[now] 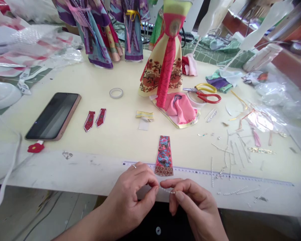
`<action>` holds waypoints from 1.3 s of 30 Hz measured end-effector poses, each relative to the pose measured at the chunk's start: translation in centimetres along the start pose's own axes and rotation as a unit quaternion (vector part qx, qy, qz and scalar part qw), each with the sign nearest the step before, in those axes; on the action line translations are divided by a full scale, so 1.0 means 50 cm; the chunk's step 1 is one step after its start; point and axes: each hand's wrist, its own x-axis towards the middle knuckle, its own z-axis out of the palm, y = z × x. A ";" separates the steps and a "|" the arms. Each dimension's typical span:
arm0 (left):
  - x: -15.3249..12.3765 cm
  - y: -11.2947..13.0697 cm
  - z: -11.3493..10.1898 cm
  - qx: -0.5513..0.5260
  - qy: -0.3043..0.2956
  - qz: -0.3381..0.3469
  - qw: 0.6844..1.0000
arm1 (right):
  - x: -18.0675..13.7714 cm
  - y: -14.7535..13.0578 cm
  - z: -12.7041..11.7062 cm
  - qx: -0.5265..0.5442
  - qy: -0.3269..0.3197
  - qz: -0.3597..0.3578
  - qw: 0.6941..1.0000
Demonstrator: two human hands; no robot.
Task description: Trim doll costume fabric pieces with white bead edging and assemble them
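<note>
Between my two hands runs a short strand of tiny white beads [166, 190], at the table's front edge. My left hand [137, 190], with a ring on one finger, pinches one end between thumb and fingertips. The other end is pinched between thumb and finger of my right hand [194, 201]. Just beyond my fingertips lies a flared patterned fabric piece [164, 152], red and blue with a brown lower band. It rests across a clear ruler [185, 170]. Several loose bead strands [212, 172] lie to the right of my right hand.
A phone [54, 115] and two red tie-shaped pieces [89, 121] lie left. A tape roll [116, 93] sits mid-table. Scissors [203, 92] lie beside pink fabric [180, 108]. Behind stand a doll-size dress [163, 67] and robed figures [132, 33]. Plastic wrapping [263, 117] lies right.
</note>
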 end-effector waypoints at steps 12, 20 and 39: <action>-0.006 -0.015 0.005 0.085 0.056 0.052 0.993 | -0.003 -0.005 -0.006 0.042 0.044 0.076 0.995; -0.018 -0.044 0.002 0.202 0.075 0.186 0.959 | 0.005 -0.001 -0.011 0.032 0.071 0.071 0.994; -0.015 -0.067 -0.023 0.185 0.037 0.260 0.947 | 0.029 -0.012 0.028 -0.038 0.121 0.158 0.979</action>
